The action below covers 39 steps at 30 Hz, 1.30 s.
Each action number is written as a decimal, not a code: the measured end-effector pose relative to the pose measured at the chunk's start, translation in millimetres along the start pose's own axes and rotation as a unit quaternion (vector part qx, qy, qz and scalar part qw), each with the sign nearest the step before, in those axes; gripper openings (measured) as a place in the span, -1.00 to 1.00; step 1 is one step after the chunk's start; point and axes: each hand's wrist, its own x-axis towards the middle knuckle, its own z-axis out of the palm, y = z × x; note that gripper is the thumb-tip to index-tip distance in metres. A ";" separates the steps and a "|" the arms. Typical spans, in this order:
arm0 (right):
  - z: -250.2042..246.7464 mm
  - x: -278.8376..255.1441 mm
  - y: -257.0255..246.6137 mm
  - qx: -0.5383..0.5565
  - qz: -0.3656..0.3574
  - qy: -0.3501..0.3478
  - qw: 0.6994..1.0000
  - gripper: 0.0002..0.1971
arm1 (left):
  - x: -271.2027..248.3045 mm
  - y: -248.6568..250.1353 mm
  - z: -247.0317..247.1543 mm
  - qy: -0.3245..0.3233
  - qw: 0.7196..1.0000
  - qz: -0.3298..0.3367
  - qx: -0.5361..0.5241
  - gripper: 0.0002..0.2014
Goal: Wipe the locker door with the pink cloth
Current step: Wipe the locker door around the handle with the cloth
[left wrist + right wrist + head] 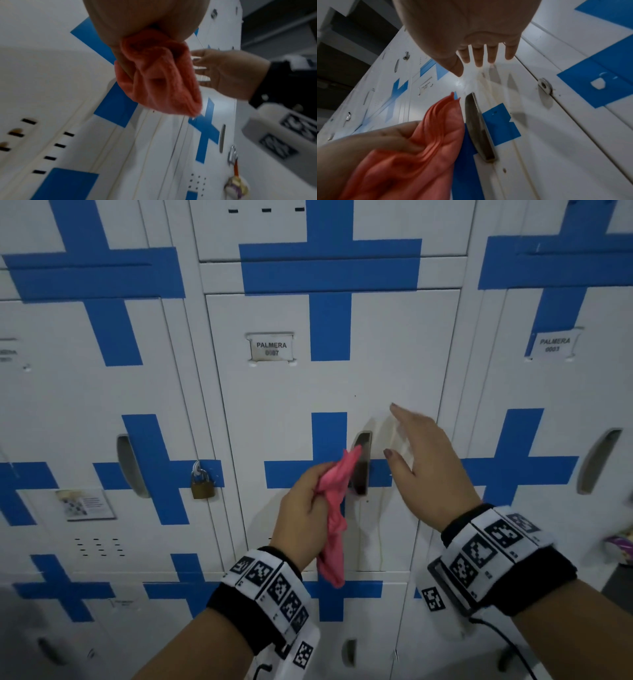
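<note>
The white locker door [294,392] with blue cross tape carries a name label [271,347] and a dark recessed handle [361,463]. My left hand [305,501] grips the bunched pink cloth [334,515] just left of the handle, with the cloth's tail hanging below my fist. In the left wrist view the pink cloth [161,75] bulges out of my palm. My right hand [421,453] hovers to the right of the handle, fingers straight and spread, holding nothing. The right wrist view shows those fingers [478,56] close to the door, with the handle [479,128] and the cloth [423,148] below.
A brass padlock [202,482] hangs on the neighbouring locker to the left. Another labelled locker [555,344] stands to the right, with lower lockers beneath. A small colourful object [621,546] sits at the right edge.
</note>
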 end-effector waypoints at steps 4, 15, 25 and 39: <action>-7.3 -25.2 -15.8 0.149 0.113 0.007 0.982 -0.76 | 3.8 15.6 0.6 0.048 0.995 -0.030 -0.087 -0.66; 0.6 -40.4 -55.3 0.543 0.330 -0.074 0.768 -0.47 | -26.7 56.9 28.8 -0.122 0.980 0.158 0.006 -0.60; -11.0 -30.0 -28.9 0.551 0.449 0.033 0.703 -0.77 | 16.1 41.7 -7.0 -0.015 0.922 0.228 0.312 -0.64; -8.0 44.3 -37.8 0.221 0.008 0.152 0.963 -0.45 | 83.3 12.8 -36.2 0.049 0.801 0.190 0.566 -0.25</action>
